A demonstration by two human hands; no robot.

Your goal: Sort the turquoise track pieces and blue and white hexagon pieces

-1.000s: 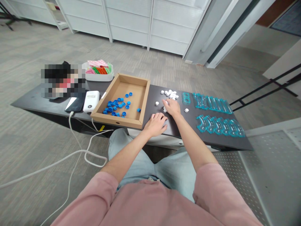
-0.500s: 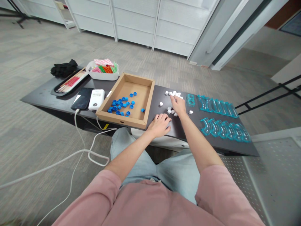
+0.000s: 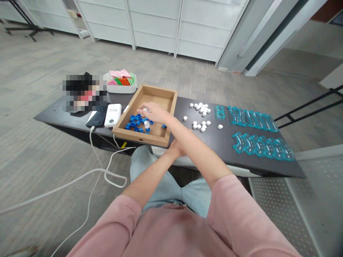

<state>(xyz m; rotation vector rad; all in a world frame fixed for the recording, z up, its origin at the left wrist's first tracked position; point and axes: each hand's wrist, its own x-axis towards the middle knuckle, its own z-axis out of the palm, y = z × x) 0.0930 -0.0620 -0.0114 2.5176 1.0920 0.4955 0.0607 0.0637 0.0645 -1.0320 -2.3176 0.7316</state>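
My right hand (image 3: pixel 154 111) is over the cardboard box tray (image 3: pixel 173 103), its fingers curved around a white hexagonal piece (image 3: pixel 145 109). A second white piece (image 3: pixel 147 124) shows just below the hand, among the blue hexagonal pieces (image 3: pixel 133 123) in the tray. Whether that one is falling or lying there I cannot tell. My left hand (image 3: pixel 175 147) rests by the table's front edge, right of the tray; my right forearm crosses over it and hides its fingers. More white hexagonal pieces (image 3: pixel 201 107) lie in loose groups on the dark table to the right.
Teal transparent plastic parts (image 3: pixel 262 148) lie in two rows at the table's right, with a small teal part (image 3: pixel 219 112) beside them. At left are a white power bank (image 3: pixel 113 115), a phone (image 3: pixel 96 117) with a cable, and a white bin (image 3: pixel 122 88) of colourful strips.
My right hand has moved left from the white pieces to above the tray. White pieces now show at the tray. The left hand has become mostly covered by the right forearm.
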